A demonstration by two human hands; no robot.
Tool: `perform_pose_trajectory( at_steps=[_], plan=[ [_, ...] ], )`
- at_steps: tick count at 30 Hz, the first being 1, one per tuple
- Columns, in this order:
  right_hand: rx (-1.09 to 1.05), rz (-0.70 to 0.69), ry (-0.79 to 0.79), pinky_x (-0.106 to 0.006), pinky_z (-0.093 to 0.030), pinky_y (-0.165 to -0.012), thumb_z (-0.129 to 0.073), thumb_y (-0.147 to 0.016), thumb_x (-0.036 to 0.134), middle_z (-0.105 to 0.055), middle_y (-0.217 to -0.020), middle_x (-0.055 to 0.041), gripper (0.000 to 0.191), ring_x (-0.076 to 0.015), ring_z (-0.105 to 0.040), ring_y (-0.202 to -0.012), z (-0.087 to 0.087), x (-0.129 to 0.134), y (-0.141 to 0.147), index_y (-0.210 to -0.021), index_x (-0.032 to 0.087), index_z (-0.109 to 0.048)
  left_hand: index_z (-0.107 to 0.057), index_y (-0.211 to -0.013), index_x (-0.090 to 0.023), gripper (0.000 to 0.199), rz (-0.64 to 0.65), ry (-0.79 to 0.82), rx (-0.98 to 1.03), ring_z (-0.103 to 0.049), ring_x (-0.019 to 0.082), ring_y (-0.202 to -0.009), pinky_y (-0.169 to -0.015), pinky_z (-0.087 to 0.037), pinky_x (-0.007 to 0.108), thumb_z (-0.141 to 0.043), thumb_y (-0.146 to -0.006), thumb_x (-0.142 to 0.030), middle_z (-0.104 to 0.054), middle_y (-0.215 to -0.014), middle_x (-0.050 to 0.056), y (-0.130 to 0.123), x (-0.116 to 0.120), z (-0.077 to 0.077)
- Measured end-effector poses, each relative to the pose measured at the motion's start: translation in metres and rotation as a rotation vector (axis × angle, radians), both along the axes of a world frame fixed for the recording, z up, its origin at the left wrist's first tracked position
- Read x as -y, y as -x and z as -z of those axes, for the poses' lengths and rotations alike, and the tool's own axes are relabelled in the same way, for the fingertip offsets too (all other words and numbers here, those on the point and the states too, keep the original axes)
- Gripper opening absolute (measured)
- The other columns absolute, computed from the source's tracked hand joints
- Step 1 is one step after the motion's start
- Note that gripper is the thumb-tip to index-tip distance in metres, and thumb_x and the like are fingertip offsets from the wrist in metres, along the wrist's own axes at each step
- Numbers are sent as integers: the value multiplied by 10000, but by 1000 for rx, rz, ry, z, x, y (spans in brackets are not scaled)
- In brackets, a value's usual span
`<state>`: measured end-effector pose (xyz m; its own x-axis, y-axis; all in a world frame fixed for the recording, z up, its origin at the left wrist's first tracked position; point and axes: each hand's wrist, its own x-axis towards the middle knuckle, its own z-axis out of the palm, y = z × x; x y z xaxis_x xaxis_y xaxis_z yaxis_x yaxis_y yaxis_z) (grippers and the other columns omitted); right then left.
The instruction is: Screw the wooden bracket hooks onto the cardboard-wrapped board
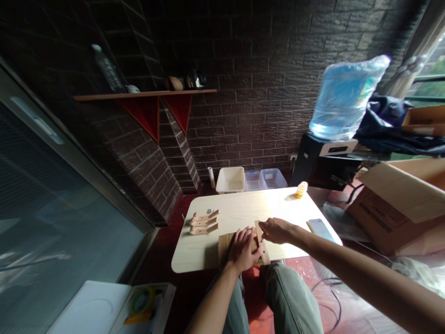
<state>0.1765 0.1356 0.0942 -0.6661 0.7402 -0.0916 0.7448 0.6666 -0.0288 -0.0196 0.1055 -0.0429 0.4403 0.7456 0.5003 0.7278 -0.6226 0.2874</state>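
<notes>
A light wooden piece [224,243] lies at the near edge of the table, with a narrow wooden strip [265,256] with dark holes along its right side. My left hand [242,249] rests on the wooden piece, fingers stretched forward and the thumb reaching toward the strip. On the right, my right hand [276,230] is closed at the strip's upper part; what its fingers pinch is hidden. Several wooden brackets [204,224] with holes lie at the table's left, and a small group of dark screws [209,211] lies just beyond them.
The pale table [243,204] carries a small yellow-labelled bottle [301,189] and a phone-like slab [320,229]. Plastic bins [230,180] stand behind it. A water dispenser [304,160] and a cardboard box [385,213] are at right. An open case [139,306] with tape sits lower left.
</notes>
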Motion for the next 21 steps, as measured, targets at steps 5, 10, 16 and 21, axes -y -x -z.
perform_pose_trajectory(
  at_steps=[5,10,16,21],
  plan=[
    [8,-10,-3,-267,-317,-477,-597,-849,200,-732,-832,-119,265,-183,-640,-637,-10,6,1,-1094,108,-640,-464,-1437,-213,602,39,-24,-33,-510,314,-1365,-1166,-374,551,-620,-882,-386,-572,-1444,130,5,-4,2],
    [9,-7,-16,-261,-283,-474,-603,-884,249,-726,-797,-85,172,-156,-623,-613,-5,4,0,-1014,145,-650,-484,-1435,-220,589,41,-56,-28,-509,297,-1366,-1168,-381,532,-621,-886,-386,-576,-1446,107,7,-3,5],
    [1,-10,-52,-271,-318,-480,-588,-904,280,-727,-806,-95,244,-177,-640,-612,8,3,1,-1093,128,-614,-500,-1420,-215,579,25,-38,-29,-504,301,-1368,-1167,-383,539,-615,-886,-406,-558,-1467,98,7,0,5],
    [0,-21,-70,-282,-361,-506,-600,-856,216,-743,-860,-128,292,-212,-675,-669,9,2,4,-1122,97,-619,-491,-1427,-224,590,3,-34,-43,-465,314,-1404,-1166,-387,553,-621,-882,-408,-508,-1513,103,8,1,2]
  ],
)
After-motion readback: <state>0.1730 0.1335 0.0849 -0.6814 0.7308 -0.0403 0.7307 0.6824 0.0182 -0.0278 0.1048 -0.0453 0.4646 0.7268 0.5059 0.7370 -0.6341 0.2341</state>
